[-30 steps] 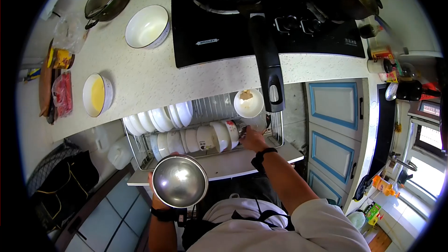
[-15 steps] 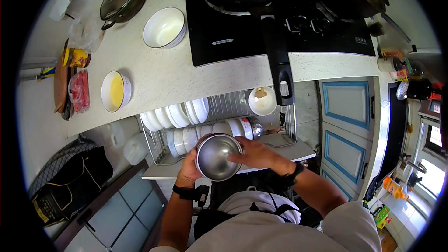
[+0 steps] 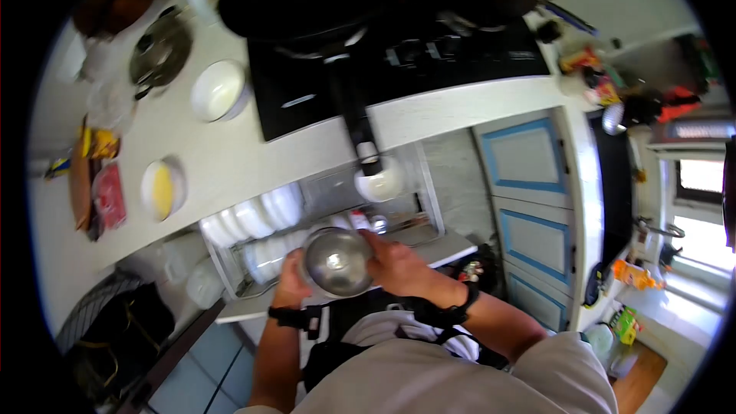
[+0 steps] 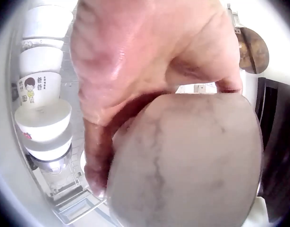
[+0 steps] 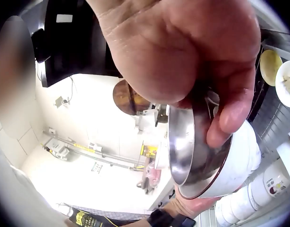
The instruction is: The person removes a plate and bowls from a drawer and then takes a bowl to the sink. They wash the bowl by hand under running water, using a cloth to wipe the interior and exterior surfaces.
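Note:
Steel bowl is held between both hands in front of the body, over the edge of the pulled-out rack. My left hand grips its left side; the left wrist view shows that hand around a pale, grey-streaked bowl outside. From the right, my right hand holds the steel bowl's rim. In the right wrist view, fingers of the right hand curl over the steel bowl, which lies against a white bowl with a dark rim.
Dish rack holds white plates, bowls and a small white bowl. A pan handle overhangs the counter edge. On the counter stand a yellow-filled bowl, a white bowl and a lidded pot.
My right hand has left the rack's bowls and taken hold of the steel bowl's right side. My left hand has brought that bowl rightward, closer to the rack. The head view has shifted.

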The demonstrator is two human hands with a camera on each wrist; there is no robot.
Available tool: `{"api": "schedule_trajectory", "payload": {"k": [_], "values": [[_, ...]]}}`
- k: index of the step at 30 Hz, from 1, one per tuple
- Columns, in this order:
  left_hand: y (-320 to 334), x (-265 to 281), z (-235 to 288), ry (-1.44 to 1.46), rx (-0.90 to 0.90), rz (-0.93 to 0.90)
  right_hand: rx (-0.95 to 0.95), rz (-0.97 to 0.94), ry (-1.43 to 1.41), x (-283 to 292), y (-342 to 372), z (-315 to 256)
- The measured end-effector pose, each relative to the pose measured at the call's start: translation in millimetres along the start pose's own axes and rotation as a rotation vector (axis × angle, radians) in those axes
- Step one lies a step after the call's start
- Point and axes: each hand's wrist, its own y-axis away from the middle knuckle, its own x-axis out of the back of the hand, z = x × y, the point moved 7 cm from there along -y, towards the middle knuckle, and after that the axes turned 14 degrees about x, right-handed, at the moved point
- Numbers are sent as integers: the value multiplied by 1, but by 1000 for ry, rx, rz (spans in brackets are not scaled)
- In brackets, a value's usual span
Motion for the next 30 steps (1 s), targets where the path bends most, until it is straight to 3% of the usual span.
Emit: {"api": "schedule_trajectory", "payload": {"k": [1,2,3,4,6,8,10,11,13,14,15,16,17,19,22,23,27,28,30], "values": [[0,2,0,7,-29,-72,161,88,3,5,7,-2],[-3,-14,1,20,-47,-158,43,-8,-33,10,14,1],[22,-77,15,-30,2,-243,-84,55,-156,21,20,1],[9,-50,14,70,-33,-110,6,126,-233,32,27,6],[25,-93,16,-15,-24,-137,-330,33,-579,74,46,-6],[11,-77,15,-34,26,-98,-419,224,-669,106,89,37],[6,-75,18,-35,10,-86,-542,447,-459,173,147,70],[5,-78,19,-35,9,-94,-401,572,-263,213,186,92],[7,-88,21,-32,4,-100,-700,667,-71,302,260,91],[9,-95,22,-36,-1,-103,-603,889,-203,339,308,119],[12,-103,23,-42,-3,-105,-597,1153,-60,376,348,105],[13,-107,24,-47,-7,-103,-1006,600,543,407,416,160],[12,-105,23,-35,4,-101,-1260,-73,1118,438,483,213],[12,-100,25,-57,-17,-89,-1390,432,1227,435,547,165],[10,-90,21,-65,-60,-101,-1113,1550,177,394,588,174],[8,-83,20,-74,-78,-96,-1076,1563,96,380,570,171],[21,-64,21,-30,-155,115,-906,1080,-139,319,407,157],[26,-92,22,-65,-129,-36,-854,957,-212,302,366,160],[26,-89,21,-46,-83,-74,-878,803,-117,262,294,164]]}}
